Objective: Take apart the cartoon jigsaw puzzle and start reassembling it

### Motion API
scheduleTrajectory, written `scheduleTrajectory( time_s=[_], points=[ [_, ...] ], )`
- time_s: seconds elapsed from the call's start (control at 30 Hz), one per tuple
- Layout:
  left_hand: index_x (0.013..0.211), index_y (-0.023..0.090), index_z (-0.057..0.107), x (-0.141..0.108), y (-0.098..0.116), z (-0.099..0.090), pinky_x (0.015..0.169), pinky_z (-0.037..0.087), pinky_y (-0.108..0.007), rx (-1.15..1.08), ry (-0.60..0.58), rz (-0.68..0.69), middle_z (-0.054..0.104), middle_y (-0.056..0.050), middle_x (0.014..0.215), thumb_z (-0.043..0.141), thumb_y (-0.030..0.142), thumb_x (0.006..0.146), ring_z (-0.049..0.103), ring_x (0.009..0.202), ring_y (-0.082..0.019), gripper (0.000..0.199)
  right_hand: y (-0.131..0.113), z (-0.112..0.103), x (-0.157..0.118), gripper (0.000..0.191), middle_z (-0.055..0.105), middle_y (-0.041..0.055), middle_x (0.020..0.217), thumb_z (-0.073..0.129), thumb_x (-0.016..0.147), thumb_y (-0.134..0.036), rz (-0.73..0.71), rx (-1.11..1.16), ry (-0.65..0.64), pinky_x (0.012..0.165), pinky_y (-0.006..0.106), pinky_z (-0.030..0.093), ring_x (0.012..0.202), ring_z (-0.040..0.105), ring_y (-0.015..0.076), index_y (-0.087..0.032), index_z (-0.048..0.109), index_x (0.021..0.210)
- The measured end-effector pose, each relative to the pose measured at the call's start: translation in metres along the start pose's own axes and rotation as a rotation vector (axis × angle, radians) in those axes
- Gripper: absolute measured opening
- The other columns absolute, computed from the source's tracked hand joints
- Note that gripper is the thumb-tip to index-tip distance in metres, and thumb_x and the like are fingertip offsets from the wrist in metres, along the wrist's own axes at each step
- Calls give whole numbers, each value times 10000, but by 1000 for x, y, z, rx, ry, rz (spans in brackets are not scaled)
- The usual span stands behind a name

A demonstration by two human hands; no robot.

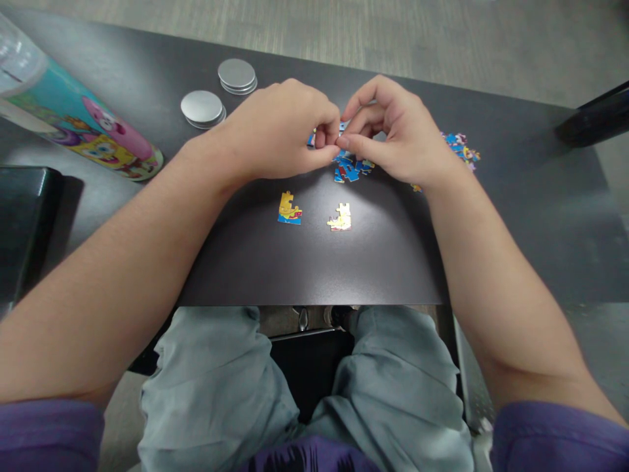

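Above the far middle of the dark table, my left hand (289,128) and my right hand (396,134) meet at the fingertips. Both are closed in a pinch around a jigsaw puzzle piece, mostly hidden by the fingers. Right below them lies a small heap of blue puzzle pieces (348,170), partly covered by the hands. Closer to me, two puzzle pieces lie apart: a yellow, red and blue one (289,210) on the left and a pale yellow one (341,217) on the right.
Two stacks of silver discs (237,74) (200,106) stand at the back left. A cartoon-printed cylinder (98,124) and a black box-like object (29,223) are at the left. More puzzle pieces (462,149) lie beyond my right wrist; a black object (594,118) is at the far right.
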State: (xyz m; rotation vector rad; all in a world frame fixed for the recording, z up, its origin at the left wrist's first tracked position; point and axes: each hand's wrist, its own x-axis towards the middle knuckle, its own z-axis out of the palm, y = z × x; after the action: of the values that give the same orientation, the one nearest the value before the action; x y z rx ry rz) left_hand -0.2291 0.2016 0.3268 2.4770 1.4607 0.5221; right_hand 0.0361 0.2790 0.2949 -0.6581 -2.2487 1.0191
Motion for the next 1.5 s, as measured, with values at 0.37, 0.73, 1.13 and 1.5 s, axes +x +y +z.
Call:
scheduleTrajectory(
  time_s=[0.37,0.73,1.13,1.5],
  points=[
    [1144,386,921,2,-1,-3,926,520,-520,85,-13,10,931,-47,1139,619,494,999,692,977,-316,352,5,-2,-2,450,856,4,994,1016,1082,-765,-12,-71,-39,779,427,622,841,710,244,-356,829,1091],
    [1076,400,883,-1,-4,-3,897,509,-539,50,-20,46,928,-33,1133,657,548,1037,698,982,-317,273,14,-6,-1,340,853,11,941,1018,1092,-692,-39,-116,-36,794,463,686,820,724,276,-379,887,1105],
    [1330,444,978,2,-5,-7,1022,549,-665,74,-73,3,934,-87,1235,508,702,998,765,1143,-426,630,7,-5,-1,438,858,10,992,1014,1097,-763,-31,-137,-26,791,400,637,849,695,240,-352,862,1105],
    [1334,436,970,2,-7,-10,1077,575,-621,87,-34,-22,925,-80,1242,599,568,994,793,1249,-421,521,6,-2,-4,351,848,-1,969,1018,1108,-679,-29,-100,-34,766,445,610,826,716,254,-365,865,1143]
  ],
)
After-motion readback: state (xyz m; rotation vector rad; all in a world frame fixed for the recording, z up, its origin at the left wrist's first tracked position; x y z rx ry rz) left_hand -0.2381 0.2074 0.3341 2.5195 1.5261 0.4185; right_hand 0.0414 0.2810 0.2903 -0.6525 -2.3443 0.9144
